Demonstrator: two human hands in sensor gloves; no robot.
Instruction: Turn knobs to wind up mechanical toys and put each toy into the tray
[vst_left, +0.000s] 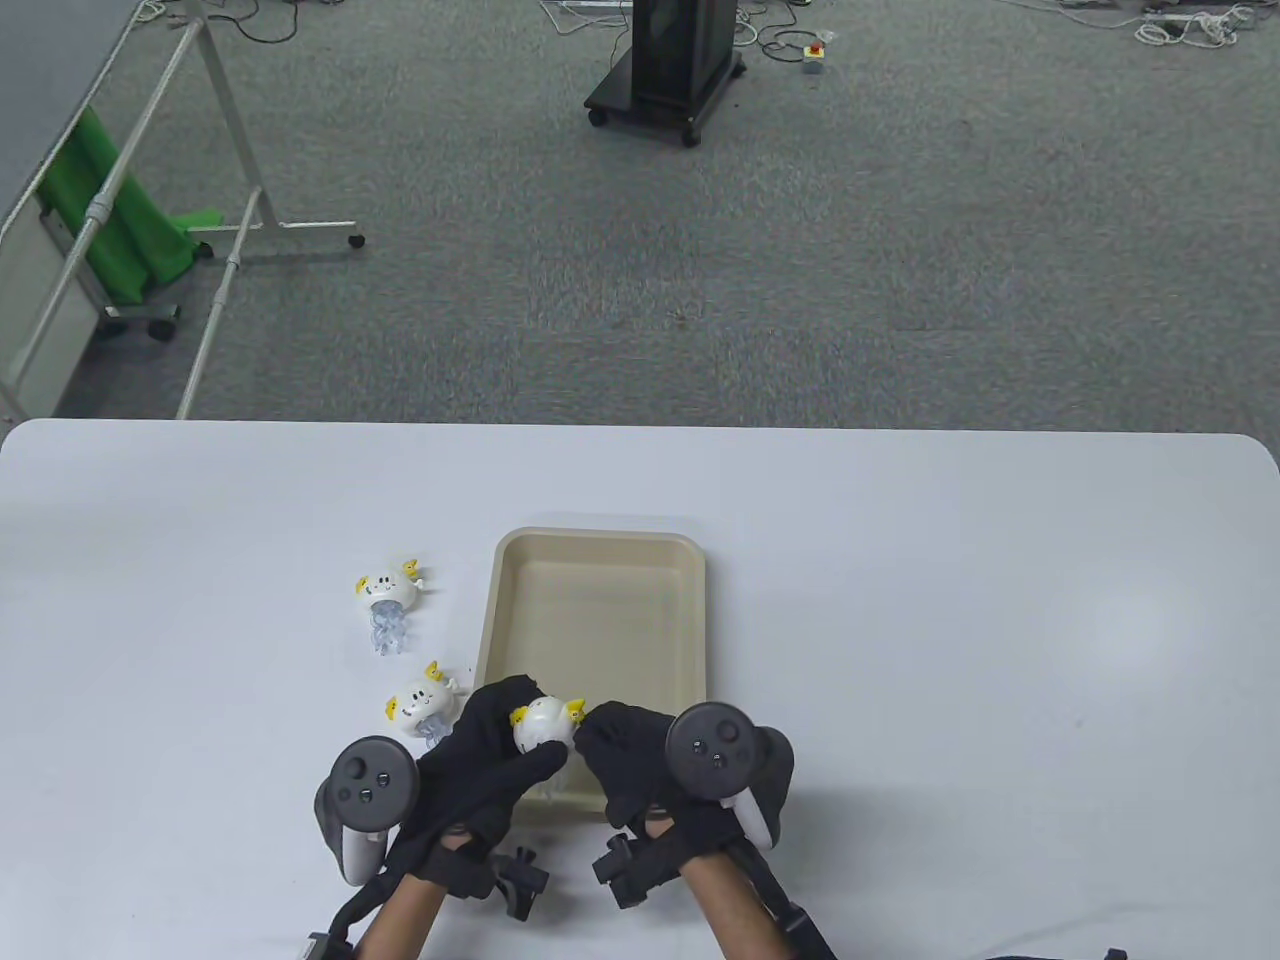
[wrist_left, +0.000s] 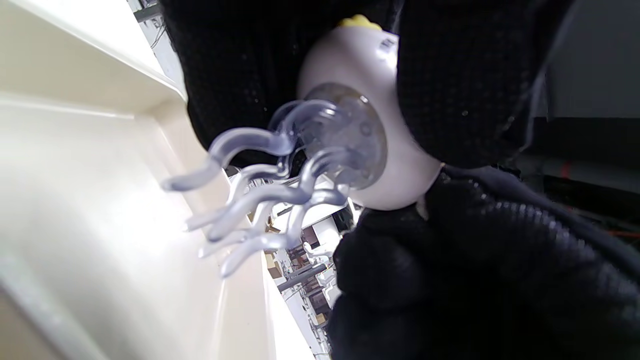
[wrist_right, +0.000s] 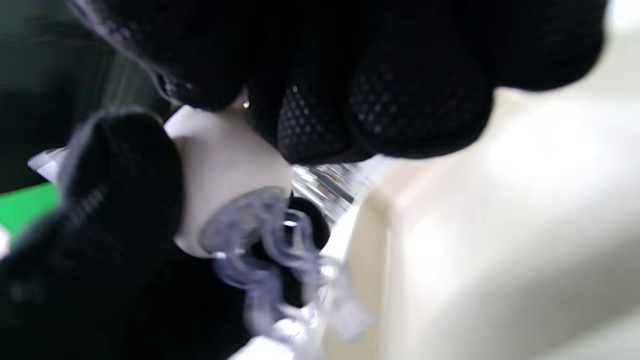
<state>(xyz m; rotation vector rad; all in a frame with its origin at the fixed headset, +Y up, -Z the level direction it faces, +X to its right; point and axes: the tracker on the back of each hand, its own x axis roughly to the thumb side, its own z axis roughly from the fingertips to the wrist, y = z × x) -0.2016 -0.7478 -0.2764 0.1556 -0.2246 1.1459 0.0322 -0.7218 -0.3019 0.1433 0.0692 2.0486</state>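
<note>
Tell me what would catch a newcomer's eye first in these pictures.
Both gloved hands, left hand and right hand, meet on one white jellyfish toy held above the near end of the beige tray. Two more jellyfish toys, one and another, lie on the white table left of the tray.

White worktop with tray and toys

A smooth white rounded-corner worktop (vst_left: 900, 600) carries a beige rectangular plastic tray (vst_left: 600, 545); left of it lie two white jellyfish-shaped wind-up toys (vst_left: 388, 592) (vst_left: 420, 702).

Lab: grey carpet (vst_left: 700, 250), floor cables (vst_left: 1190, 25) (wheeled rack (vst_left: 215, 215))
</note>
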